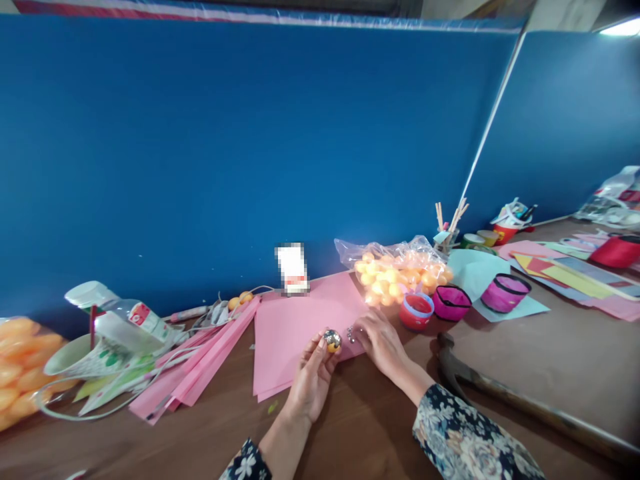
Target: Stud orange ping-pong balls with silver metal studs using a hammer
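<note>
Over the pink paper sheets [285,333], my left hand [315,377] pinches a small orange ball [333,345] whose upper part is covered with shiny silver pieces. Just to its right, my right hand [377,341] has its fingers closed together, with a small cluster of silvery beads [351,335] showing at the fingertips. Whether these beads are strung cannot be made out. The two hands are a short way apart.
A clear bag of orange balls [390,273] lies behind a red cup [416,312] and two magenta fabric cups. A hammer [500,390] rests at the right. Pink strips [200,373], a plastic bottle [145,320] and another ball bag [25,367] occupy the left. A blue partition [280,133] rises behind.
</note>
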Demonstrator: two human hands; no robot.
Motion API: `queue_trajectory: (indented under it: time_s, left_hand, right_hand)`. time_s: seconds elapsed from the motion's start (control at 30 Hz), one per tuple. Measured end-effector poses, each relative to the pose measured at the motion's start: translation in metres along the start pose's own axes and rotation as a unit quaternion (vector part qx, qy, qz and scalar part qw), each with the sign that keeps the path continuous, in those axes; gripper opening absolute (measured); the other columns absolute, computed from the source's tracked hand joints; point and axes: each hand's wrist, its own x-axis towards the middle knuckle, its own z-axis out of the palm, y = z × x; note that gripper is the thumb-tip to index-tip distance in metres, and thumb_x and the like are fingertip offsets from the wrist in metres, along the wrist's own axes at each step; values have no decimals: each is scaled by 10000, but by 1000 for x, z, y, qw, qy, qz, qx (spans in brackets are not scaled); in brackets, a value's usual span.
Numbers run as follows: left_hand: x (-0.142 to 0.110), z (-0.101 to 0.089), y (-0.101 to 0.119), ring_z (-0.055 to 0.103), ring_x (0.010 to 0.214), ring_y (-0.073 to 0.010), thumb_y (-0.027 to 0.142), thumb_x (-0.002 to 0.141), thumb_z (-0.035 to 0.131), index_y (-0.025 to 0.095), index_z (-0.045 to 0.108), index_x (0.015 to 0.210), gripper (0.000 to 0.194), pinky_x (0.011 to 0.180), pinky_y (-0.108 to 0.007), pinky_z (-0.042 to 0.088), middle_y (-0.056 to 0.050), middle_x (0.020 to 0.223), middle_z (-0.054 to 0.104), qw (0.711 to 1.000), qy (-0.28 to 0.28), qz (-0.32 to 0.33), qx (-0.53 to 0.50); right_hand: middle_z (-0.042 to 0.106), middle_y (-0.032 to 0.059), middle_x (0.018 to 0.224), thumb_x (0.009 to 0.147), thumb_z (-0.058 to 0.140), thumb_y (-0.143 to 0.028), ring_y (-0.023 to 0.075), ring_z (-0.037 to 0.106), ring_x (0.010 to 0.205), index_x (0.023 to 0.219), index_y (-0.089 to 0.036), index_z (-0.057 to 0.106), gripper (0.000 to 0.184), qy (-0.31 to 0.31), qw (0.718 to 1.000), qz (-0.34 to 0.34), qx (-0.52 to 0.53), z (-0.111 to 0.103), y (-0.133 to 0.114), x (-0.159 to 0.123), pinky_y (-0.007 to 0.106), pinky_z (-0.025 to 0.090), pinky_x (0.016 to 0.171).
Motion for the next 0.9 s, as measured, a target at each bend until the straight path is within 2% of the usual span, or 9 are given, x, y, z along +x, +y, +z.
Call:
queue_trajectory:
  time_s: [0.17,0.27,0.37,0.47,0.57,0.7,0.9]
  left_hand:
    - [1,0,-1,619,798,-114,162,732,637,173,625,976,245,732,-214,474,-44,959,666,1000,0,13,-9]
    - [0,1,0,618,858,-133,169,729,640,178,626,948,220,762,-230,468,-44,971,665,1000,0,8,-6]
    - [-1,3,2,605,932,-155,192,729,641,201,595,1030,305,787,-247,462,-49,1017,653,1000,-8,1,0]
    - [-2,4,4,589,980,-160,211,743,630,232,533,1142,411,818,-253,452,-54,1065,637,1000,-15,-5,6]
    - [-2,3,3,580,993,-154,198,746,626,222,538,1141,405,853,-253,438,-62,1089,623,1000,-20,-3,7]
    - [0,1,0,589,946,-150,178,731,639,209,581,1071,346,868,-272,435,-56,1100,607,999,-26,16,11]
    - [-1,3,-2,577,956,-168,197,737,634,212,574,1084,353,877,-309,425,-59,1124,587,998,-42,24,29]
  right_hand:
    - [590,49,766,821,486,-166,211,517,803,778,-200,560,92,31,999,4,19,-6,-5,0,334,405,764]
    - [597,57,773,836,454,-178,210,530,796,800,-198,560,114,51,997,24,57,-7,-8,-1,322,416,735]
    - [609,61,785,845,444,-222,200,552,766,812,-196,560,123,64,988,64,129,-5,-15,-3,310,434,713]
    - [623,61,814,842,465,-284,187,573,746,828,-191,559,133,60,963,129,227,-1,-26,-7,285,458,678]
    - [624,50,818,830,491,-325,178,581,750,828,-186,554,152,47,931,171,319,3,-37,-10,268,467,676]
    - [612,26,787,820,509,-339,158,580,727,819,-183,554,163,19,896,182,404,7,-46,-10,251,469,668]
    - [597,18,791,793,544,-354,151,582,723,777,-175,559,180,5,867,204,454,9,-46,-8,257,484,677]
